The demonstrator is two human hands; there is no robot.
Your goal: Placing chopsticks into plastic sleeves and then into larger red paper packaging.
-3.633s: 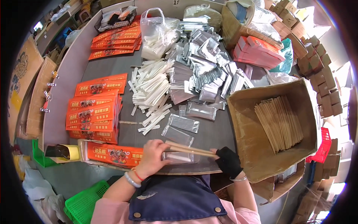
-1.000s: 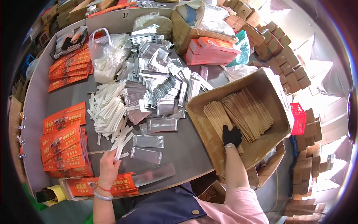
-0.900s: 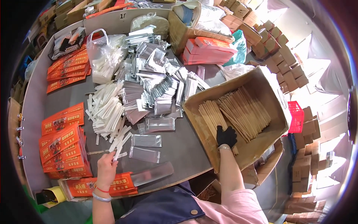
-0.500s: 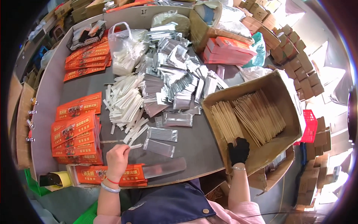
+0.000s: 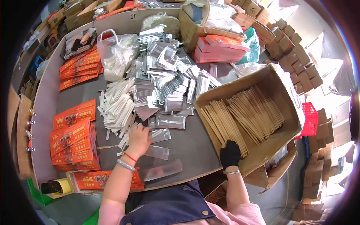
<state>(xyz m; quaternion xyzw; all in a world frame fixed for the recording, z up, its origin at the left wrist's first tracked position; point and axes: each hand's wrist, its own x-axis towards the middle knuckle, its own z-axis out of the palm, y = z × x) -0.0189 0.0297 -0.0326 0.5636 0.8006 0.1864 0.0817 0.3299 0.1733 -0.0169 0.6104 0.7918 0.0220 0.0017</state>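
Note:
My left hand (image 5: 138, 139) reaches over the near end of a pile of white paper strips (image 5: 117, 108), palm down, its fingers bent and slightly apart. Beside its thumb lies a clear plastic sleeve (image 5: 160, 135), with another clear sleeve (image 5: 157, 152) just nearer. What the left fingertips touch is hidden. In a black glove, my right hand (image 5: 230, 154) is inside the near edge of a cardboard box (image 5: 262, 159). Its fingers are curled over the near ends of thin wooden chopsticks (image 5: 255, 112) lying in the box.
Red printed packets (image 5: 73, 140) are stacked at the left, more (image 5: 93, 180) at the table's front edge beside a clear plastic sheet (image 5: 162, 170). A heap of silvery sleeves (image 5: 172, 82) fills the middle. Behind stand a clear bag (image 5: 116, 56) and a red-pink stack (image 5: 221, 48).
My left hand has moved forward and right, from the strips' near end toward the clear sleeves, its fingers loosening from a pinch. My right hand stays at the chopsticks. The whole view has shifted slightly.

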